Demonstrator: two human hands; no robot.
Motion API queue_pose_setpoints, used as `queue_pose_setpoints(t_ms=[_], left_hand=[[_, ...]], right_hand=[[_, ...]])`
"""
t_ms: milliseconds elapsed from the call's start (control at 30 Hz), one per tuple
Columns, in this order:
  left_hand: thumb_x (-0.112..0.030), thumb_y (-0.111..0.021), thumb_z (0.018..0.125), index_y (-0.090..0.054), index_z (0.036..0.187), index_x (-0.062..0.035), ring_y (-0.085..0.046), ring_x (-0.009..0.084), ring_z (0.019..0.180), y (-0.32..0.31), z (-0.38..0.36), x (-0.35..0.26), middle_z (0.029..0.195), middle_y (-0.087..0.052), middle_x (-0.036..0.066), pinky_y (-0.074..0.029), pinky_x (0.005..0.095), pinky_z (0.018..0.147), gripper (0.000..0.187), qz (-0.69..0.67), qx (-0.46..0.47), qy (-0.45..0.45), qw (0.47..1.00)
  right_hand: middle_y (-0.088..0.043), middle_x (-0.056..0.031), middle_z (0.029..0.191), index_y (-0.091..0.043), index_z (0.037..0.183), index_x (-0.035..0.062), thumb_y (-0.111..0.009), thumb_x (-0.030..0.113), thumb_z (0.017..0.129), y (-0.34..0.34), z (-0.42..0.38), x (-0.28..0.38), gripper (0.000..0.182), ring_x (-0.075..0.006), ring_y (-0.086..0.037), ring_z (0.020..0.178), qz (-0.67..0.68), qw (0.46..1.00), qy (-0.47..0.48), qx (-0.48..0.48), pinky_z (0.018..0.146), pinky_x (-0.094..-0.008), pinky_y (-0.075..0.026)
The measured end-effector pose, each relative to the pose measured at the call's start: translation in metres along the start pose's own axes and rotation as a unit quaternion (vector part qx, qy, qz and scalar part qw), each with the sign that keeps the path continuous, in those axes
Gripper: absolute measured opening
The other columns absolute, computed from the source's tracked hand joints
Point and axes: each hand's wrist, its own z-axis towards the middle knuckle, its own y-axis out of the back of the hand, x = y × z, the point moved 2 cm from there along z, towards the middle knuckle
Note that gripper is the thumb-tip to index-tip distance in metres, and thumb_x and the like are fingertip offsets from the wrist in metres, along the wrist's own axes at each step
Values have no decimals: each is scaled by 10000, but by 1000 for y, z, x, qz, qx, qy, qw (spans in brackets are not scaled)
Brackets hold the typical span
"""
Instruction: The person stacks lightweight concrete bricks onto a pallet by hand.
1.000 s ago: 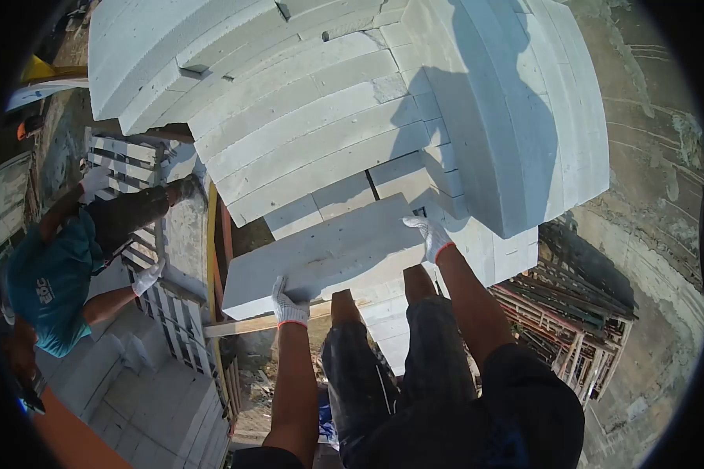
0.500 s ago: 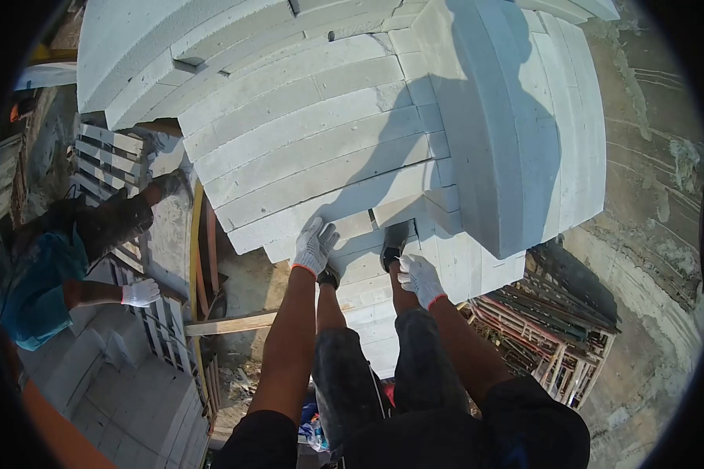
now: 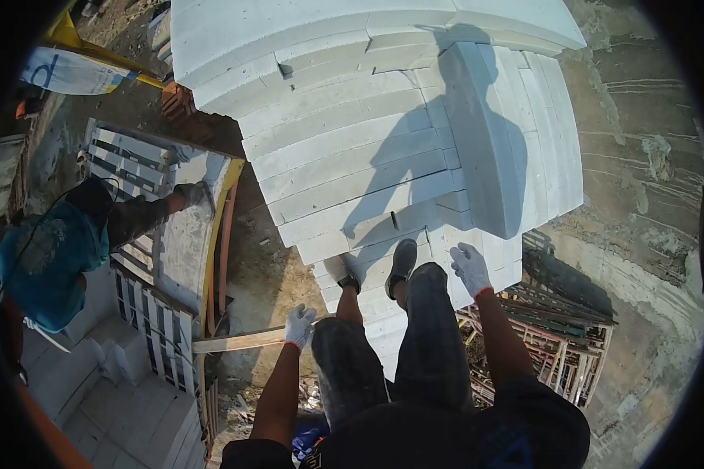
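Note:
My left hand [image 3: 299, 325], in a white work glove, hangs to the left of my knees with its fingers apart and nothing in it. My right hand [image 3: 470, 269], gloved too, is beside my right knee near the edge of the pale blocks, its fingers loosely bent and apart, holding nothing. Both my shoes [image 3: 401, 264] stand on the white block stack [image 3: 344, 148]. One larger block [image 3: 481, 141] lies on top of the stack, partly under my shadow.
A co-worker in a teal shirt [image 3: 43, 266] bends at the left near wooden pallets [image 3: 145, 313]. A plank [image 3: 242, 340] spans the gap left of my legs. Metal frames [image 3: 559, 336] are piled below right. Orange bricks [image 3: 181, 105] sit beyond the stack.
Both my hands have come away from the blocks, the left down and left, the right outward and up. My feet have shifted, and the view has moved. The co-worker's gloved hand has moved down.

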Motion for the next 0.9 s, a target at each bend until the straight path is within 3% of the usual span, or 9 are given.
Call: queue_pose_setpoints(t_ms=[100,233,333,400,567,600,733,833,900], left_hand=[[-326,-740,815,-517,1278,91,-633,272,1055,78,33,120,1229,-614,220,-518,370,839,662,111,-96,17,989],[-345,-741,809,-565,1219,104,-617,301,1105,99,8,110,1223,-611,251,-480,376,929,633,308,-91,102,942],[-368,-734,817,-520,1280,83,-641,241,1036,78,25,142,1160,-639,242,-518,352,842,680,76,-78,4,994],[-341,-716,857,-404,1381,52,-615,132,823,54,-43,34,1052,-624,126,-521,278,672,725,-114,-67,14,991],[-506,-587,918,-252,1483,-92,-587,326,1104,95,-89,-10,1389,-472,165,-508,432,867,777,-448,-82,-53,889],[-525,-568,921,-240,1490,-105,-577,338,1117,118,-95,-8,1401,-460,162,-506,444,868,780,-471,-123,-73,871],[-626,-521,896,-298,1469,-105,-539,328,1173,244,-147,-5,1427,-438,154,-474,433,915,806,-523,-297,-131,788],[-633,-557,869,-351,1449,-74,-524,311,1192,337,-180,-2,1426,-447,137,-444,426,950,831,-465,-402,-154,774],[-689,-548,841,-267,1490,-24,-402,316,1333,379,-195,-9,1494,-365,150,-358,439,1064,970,-441,-388,-178,790]], right_hand=[[-623,-113,983,-488,1307,-42,-668,372,867,-1,-7,6,630,-126,-579,753,10,1000,12,9,602,-250,-454],[-582,-71,999,-492,1294,-35,-653,285,903,-12,-16,-9,530,-118,-559,717,43,999,-4,-11,577,-245,-434],[-574,-35,902,-562,1172,-13,-642,249,909,-35,-3,-23,379,-99,-527,670,84,996,16,1,555,-244,-427],[-572,-40,929,-563,1181,-20,-641,244,907,-76,10,-11,389,-85,-500,638,60,996,72,0,547,-252,-429],[-578,-107,1161,-476,1295,-27,-655,201,910,-239,17,25,482,-154,-604,922,70,962,69,257,734,-238,-505],[-568,-117,1228,-450,1329,-14,-649,250,920,-274,8,30,526,-189,-612,1001,148,930,33,336,770,-274,-518],[-546,-173,1300,-302,1453,2,-684,420,877,-380,-54,88,807,-260,-618,1015,-28,890,-28,454,788,-332,-512],[-497,-207,1357,-179,1511,73,-703,449,854,-433,-80,117,921,-310,-540,1171,-103,866,126,473,924,-472,-465],[-473,-209,1382,-146,1523,91,-716,462,840,-452,-98,141,964,-299,-537,1179,-119,863,181,456,918,-471,-464]])
